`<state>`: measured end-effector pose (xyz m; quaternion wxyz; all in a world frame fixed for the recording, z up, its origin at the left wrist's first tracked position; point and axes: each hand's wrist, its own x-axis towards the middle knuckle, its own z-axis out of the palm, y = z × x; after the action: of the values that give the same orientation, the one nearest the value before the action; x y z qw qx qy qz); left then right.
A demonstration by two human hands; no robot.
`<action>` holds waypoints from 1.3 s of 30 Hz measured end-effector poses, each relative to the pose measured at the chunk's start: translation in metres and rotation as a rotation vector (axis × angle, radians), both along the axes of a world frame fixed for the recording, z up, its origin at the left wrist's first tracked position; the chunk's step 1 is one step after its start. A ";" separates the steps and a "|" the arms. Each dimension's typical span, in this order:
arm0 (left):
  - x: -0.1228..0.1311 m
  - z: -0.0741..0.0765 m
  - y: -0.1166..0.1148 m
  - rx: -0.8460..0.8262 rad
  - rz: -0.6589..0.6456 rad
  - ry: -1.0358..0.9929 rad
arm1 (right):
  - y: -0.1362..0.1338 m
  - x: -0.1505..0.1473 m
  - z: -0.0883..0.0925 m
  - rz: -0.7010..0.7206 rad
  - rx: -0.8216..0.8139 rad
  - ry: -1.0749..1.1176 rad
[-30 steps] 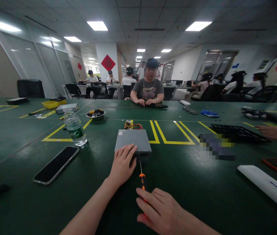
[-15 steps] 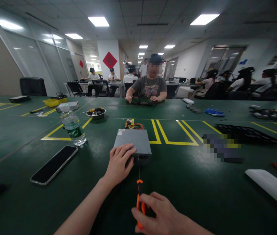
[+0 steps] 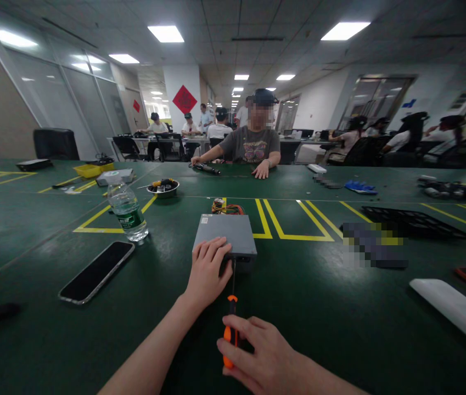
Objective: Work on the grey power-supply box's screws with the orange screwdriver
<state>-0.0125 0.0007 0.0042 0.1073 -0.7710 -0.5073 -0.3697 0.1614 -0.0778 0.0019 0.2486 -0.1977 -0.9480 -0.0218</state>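
A grey metal computer power supply [image 3: 233,229] rests on the green table, its bundle of coloured cables [image 3: 230,208] coming out at the far side. My left hand [image 3: 208,269] grips its near left corner, fingers over the top cover and thumb at the front face. Between the fingers and thumb of my right hand [image 3: 259,348] is the handle of an orange and black screwdriver [image 3: 231,329]. Its thin shaft points away from me and reaches the front face of the power supply. What the tip touches there is too small to make out.
To the left stand a water bottle [image 3: 128,211] and a phone [image 3: 96,272]; beyond is a metal bowl [image 3: 164,191] with tools. A black grille panel [image 3: 416,222] and a white device [image 3: 455,312] lie right. Across the table sits a person [image 3: 251,145].
My right hand and the screwdriver handle have shifted slightly left and up, and the fingers have changed position on the handle. The person opposite has moved one arm outward, near a dark tool.
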 end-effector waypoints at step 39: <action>0.002 -0.004 0.000 -0.027 0.038 -0.015 | 0.002 -0.006 -0.008 0.015 0.000 0.022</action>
<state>-0.0100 0.0010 0.0004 0.1000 -0.7600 -0.5275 -0.3663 0.1558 -0.0761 -0.0060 0.2592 -0.1908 -0.9466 -0.0177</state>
